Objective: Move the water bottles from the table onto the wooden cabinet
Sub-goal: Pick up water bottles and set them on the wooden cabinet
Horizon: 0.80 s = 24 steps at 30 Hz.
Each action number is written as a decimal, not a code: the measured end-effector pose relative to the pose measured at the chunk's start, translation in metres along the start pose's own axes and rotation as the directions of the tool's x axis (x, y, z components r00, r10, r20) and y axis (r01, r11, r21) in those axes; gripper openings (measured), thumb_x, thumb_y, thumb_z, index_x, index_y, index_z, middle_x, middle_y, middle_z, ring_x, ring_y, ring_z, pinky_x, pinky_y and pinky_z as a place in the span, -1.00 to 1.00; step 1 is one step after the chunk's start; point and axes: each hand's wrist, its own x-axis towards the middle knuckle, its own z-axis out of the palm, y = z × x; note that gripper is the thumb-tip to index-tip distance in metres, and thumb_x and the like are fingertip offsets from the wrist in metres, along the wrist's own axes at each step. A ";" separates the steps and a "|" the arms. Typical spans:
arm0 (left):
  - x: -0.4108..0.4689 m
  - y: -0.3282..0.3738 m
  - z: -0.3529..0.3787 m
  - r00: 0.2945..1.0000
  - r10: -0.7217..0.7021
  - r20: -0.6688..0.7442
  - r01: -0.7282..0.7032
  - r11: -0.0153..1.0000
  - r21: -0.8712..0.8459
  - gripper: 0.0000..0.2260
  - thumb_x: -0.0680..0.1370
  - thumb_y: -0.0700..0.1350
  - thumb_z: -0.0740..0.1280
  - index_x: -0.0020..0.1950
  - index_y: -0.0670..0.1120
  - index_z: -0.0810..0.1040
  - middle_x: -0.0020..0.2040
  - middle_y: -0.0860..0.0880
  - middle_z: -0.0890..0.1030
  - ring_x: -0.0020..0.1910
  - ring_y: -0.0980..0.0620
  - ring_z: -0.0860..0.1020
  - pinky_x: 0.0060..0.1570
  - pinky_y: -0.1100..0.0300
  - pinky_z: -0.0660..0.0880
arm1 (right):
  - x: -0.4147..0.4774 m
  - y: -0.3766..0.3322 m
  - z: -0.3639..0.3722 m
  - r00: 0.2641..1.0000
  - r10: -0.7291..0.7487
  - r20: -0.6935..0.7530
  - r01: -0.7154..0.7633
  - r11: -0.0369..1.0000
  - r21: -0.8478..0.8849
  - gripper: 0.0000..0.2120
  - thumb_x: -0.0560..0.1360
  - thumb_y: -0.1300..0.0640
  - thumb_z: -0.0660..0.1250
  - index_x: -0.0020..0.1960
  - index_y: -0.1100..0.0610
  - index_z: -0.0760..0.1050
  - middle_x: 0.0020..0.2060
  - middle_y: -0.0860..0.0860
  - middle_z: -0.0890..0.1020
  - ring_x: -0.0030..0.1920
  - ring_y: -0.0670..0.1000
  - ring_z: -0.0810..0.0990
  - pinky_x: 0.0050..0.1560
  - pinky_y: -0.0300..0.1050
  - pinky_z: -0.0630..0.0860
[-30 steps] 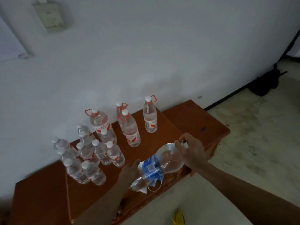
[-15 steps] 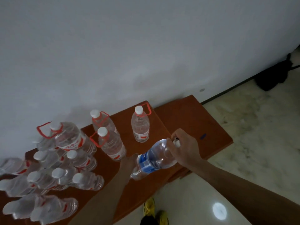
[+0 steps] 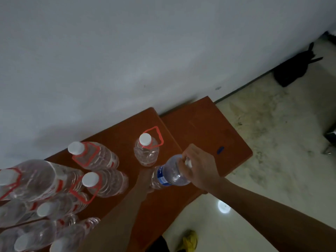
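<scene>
A blue-labelled bottle (image 3: 168, 176) is held in both hands above the front of the wooden cabinet (image 3: 203, 128), tilted so its cap end leans to the right. The right hand (image 3: 199, 167) is closed around the neck and cap from above. The left hand (image 3: 145, 180) grasps the base from the other side, though most of its fingers are hidden behind the plastic. Whether the base touches the wood cannot be told.

Just behind the held bottle stands an upright red-handled bottle (image 3: 146, 151), very near its shoulder. To the left two more red-handled bottles (image 3: 96, 158) (image 3: 107, 182) stand close together, and past them a crowd of bottles (image 3: 36, 180) fills the lower left corner (several of them blurred by the wide lens).

To the right the cabinet's top is bare except for a small blue mark (image 3: 220, 150). The cabinet backs onto a pale wall (image 3: 145, 51). On the floor (image 3: 276, 146) lie a black bag (image 3: 294, 70) by the wall and something yellow (image 3: 190, 240) near the lower edge.
</scene>
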 end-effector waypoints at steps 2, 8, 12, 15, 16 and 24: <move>-0.003 -0.002 -0.001 0.999 -0.032 0.036 0.031 0.999 0.016 -0.88 0.56 -0.05 0.30 -0.08 -0.08 0.56 -0.04 -0.08 0.61 -0.14 -0.02 0.56 -0.07 0.07 0.50 | 0.005 0.000 0.005 1.000 -0.022 0.010 0.023 1.000 -0.012 -0.82 0.43 0.10 0.38 -0.28 0.10 0.41 -0.39 -0.08 0.43 -0.47 -0.16 0.31 -0.59 -0.26 0.30; 0.002 -0.012 -0.022 0.996 -0.021 0.085 0.009 0.991 0.131 -0.70 0.58 0.04 0.26 0.24 -0.08 0.49 0.17 -0.06 0.59 0.12 -0.06 0.56 0.02 -0.01 0.50 | 0.021 -0.004 0.010 0.985 -0.102 0.138 0.107 0.994 -0.032 -0.78 0.48 -0.08 0.29 -0.20 0.06 0.43 -0.31 -0.09 0.45 -0.36 -0.16 0.36 -0.51 -0.29 0.36; -0.019 -0.016 -0.031 0.999 0.014 -0.049 -0.008 0.992 0.126 -0.86 0.62 -0.03 0.23 0.09 -0.08 0.45 -0.08 -0.09 0.56 -0.16 -0.04 0.54 -0.18 0.13 0.46 | 0.033 -0.017 0.012 0.960 -0.172 0.221 0.185 0.982 -0.038 -0.73 0.48 -0.15 0.22 -0.15 0.05 0.45 -0.24 -0.07 0.48 -0.27 -0.12 0.41 -0.46 -0.27 0.42; -0.034 -0.030 -0.043 0.988 0.088 -0.127 -0.053 0.966 0.253 -0.88 0.61 -0.13 0.22 0.03 -0.17 0.47 -0.27 -0.11 0.46 -0.40 0.01 0.41 -0.37 0.25 0.33 | 0.032 -0.021 0.016 0.933 -0.252 0.256 0.263 0.965 -0.009 -0.75 0.48 -0.13 0.25 -0.15 0.06 0.46 -0.23 -0.07 0.48 -0.25 -0.10 0.41 -0.42 -0.24 0.42; -0.041 -0.039 -0.048 0.982 0.113 -0.151 -0.067 0.958 0.279 -0.86 0.60 -0.13 0.23 0.01 -0.20 0.47 -0.30 -0.11 0.45 -0.42 0.01 0.39 -0.40 0.25 0.30 | 0.031 -0.022 0.016 0.919 -0.288 0.268 0.296 0.955 0.010 -0.76 0.48 -0.12 0.27 -0.14 0.06 0.46 -0.23 -0.07 0.48 -0.24 -0.09 0.41 -0.39 -0.24 0.41; -0.116 -0.084 -0.045 0.897 0.197 -0.396 -0.057 0.940 0.337 -0.86 0.60 -0.09 0.26 0.03 -0.14 0.52 -0.22 -0.12 0.57 -0.31 -0.05 0.55 -0.38 0.22 0.45 | 0.027 -0.036 0.006 0.787 -0.440 0.433 0.446 0.890 0.093 -0.64 0.47 -0.18 0.24 0.14 0.02 0.45 0.08 -0.01 0.55 0.07 0.03 0.49 0.00 -0.05 0.39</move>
